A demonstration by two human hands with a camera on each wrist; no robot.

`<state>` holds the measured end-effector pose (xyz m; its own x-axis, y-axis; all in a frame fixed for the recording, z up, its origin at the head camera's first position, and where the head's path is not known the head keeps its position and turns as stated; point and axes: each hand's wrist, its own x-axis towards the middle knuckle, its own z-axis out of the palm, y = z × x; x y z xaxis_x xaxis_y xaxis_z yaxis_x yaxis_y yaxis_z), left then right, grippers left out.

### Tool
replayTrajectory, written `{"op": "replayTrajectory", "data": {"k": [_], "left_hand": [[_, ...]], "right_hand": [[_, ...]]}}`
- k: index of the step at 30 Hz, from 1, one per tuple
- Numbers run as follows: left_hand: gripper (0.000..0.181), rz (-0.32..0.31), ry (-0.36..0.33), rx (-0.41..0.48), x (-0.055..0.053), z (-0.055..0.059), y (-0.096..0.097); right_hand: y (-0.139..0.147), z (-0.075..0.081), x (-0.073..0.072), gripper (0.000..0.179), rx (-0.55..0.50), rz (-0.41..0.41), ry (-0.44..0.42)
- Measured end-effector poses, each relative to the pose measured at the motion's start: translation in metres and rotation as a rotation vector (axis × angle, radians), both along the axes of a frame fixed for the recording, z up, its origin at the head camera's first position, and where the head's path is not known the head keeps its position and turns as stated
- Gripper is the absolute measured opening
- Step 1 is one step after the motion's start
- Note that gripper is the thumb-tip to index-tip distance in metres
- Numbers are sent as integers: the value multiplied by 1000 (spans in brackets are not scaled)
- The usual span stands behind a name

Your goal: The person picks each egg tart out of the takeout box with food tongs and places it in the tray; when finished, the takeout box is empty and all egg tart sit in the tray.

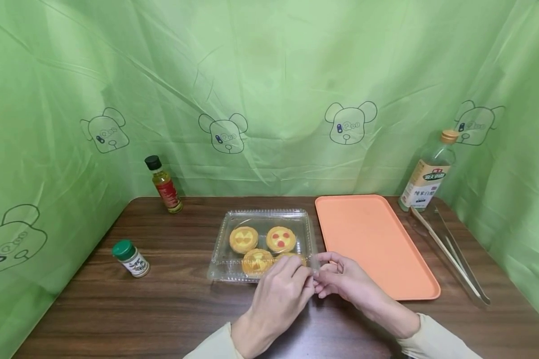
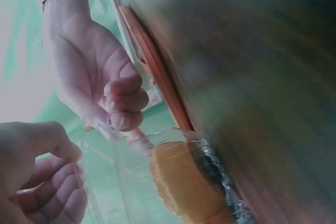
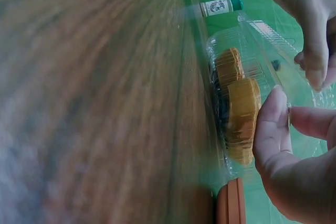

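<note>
Pinching the near right corner of one clear plastic container (image 1: pixel 262 214): left hand (image 1: pixel 282 290) and right hand (image 1: pixel 350 281), thumbs and fingers closed on its edge. Container: on the tabletop (image 1: pixel 161 309), left of one orange tray (image 1: pixel 368 239); contents, four yellow tarts (image 1: pixel 280 239). Right of tray: metal tongs (image 1: pixel 446 254), one gold-capped bottle (image 1: pixel 426 179). Far left: one black-capped bottle (image 1: pixel 167 192), red label; nearer, one green-capped shaker (image 1: pixel 134 262).

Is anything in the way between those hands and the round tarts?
Yes, the clear plastic box is. The tarts sit inside, under its see-through top, while the left hand and right hand pinch its edge near the front right corner.
</note>
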<state>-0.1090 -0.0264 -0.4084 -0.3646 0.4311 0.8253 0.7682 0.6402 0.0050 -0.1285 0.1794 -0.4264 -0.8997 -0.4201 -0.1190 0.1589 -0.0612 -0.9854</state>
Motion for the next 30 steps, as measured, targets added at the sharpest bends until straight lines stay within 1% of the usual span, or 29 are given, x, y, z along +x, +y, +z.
{"op": "replayTrajectory", "data": {"k": [5, 8, 11, 15, 17, 21, 23, 28, 30], "left_hand": [[15, 14, -12, 5, 0, 3, -7], [23, 34, -19, 38, -1, 5, -15], [32, 64, -11, 72, -3, 7, -23], [44, 113, 2, 92, -6, 7, -38], [51, 135, -11, 101, -7, 7, -47], [70, 174, -84, 128, -8, 9, -65], [80, 195, -113, 143, -7, 8, -73], [93, 276, -205, 181, -7, 0, -95], [96, 315, -269, 199, -8, -3, -106]], "right_hand": [[0, -1, 0, 55, 9, -4, 1], [1, -1, 0, 56, 5, -3, 2], [2, 0, -1, 56, 3, -4, 0], [3, 1, -2, 55, 7, -5, -1], [4, 1, -2, 54, 6, -2, 2], [4, 0, -3, 55, 0, 7, 2], [4, 0, -4, 55, -5, 9, 2], [5, -1, -4, 54, -6, 2, 1], [6, -1, -4, 53, -1, 0, 5]]}}
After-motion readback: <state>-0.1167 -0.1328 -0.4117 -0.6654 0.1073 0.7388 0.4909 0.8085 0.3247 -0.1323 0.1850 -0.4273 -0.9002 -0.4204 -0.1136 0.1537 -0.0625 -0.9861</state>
